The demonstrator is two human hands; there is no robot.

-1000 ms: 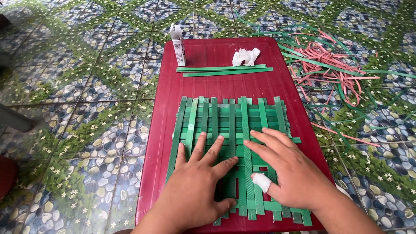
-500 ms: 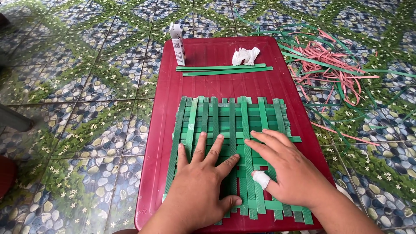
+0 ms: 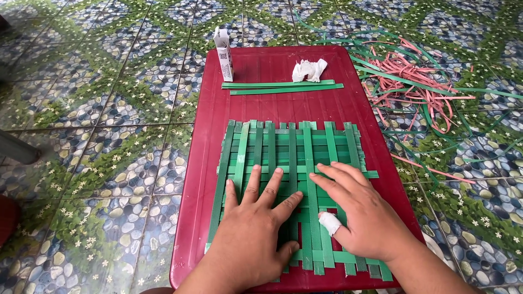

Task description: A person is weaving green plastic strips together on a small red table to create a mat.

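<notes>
A mat woven from green strips (image 3: 289, 149) lies on a dark red board (image 3: 283, 106) on the tiled floor. My left hand (image 3: 256, 228) lies flat on the mat's near left part, fingers spread. My right hand (image 3: 362, 212) presses flat on the near right part, its fingers pointing left across the strips; the thumb wears a white bandage (image 3: 329, 222). Neither hand grips anything. Two loose green strips (image 3: 280, 86) lie across the board beyond the mat.
A small white carton (image 3: 223, 53) stands at the board's far left corner, and a crumpled white tissue (image 3: 309, 69) lies near it. A tangle of pink and green strips (image 3: 414, 73) spreads over the floor to the right.
Both hands have stayed flat on the mat, with only slight shifts of the fingers.
</notes>
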